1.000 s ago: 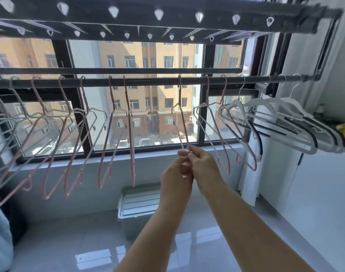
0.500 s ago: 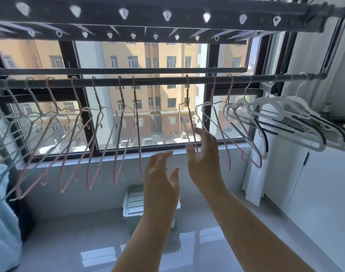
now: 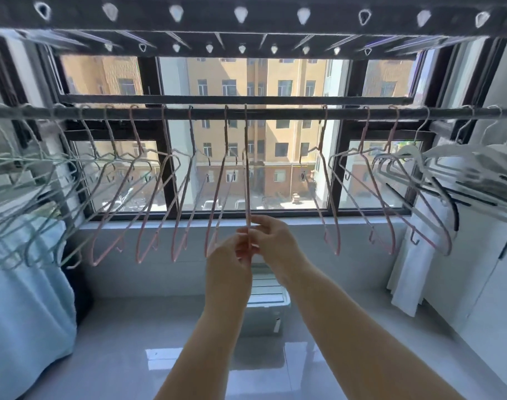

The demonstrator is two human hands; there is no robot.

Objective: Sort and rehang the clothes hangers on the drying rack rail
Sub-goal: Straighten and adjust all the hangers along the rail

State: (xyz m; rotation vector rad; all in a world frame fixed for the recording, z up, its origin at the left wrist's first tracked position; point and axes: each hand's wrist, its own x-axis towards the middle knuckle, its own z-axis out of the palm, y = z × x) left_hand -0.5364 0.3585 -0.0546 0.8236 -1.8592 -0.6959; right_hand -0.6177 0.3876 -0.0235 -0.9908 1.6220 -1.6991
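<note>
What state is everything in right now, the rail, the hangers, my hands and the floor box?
Rail: horizontal, hangers hooked along it.
Middle pink hanger: hooked on rail, edge-on.
Left hand: pinching its lower end.
Right hand: pinching its lower end.
Other pink hangers: hanging free.
White hangers: bunched at right end.
Box: lid on.

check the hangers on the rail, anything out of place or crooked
Nothing damaged. Three thin pink wire hangers hang apart from the main pink row, across a bare stretch of dark metal rail, right of the pink hanger that the left hand and right hand pinch.
</note>
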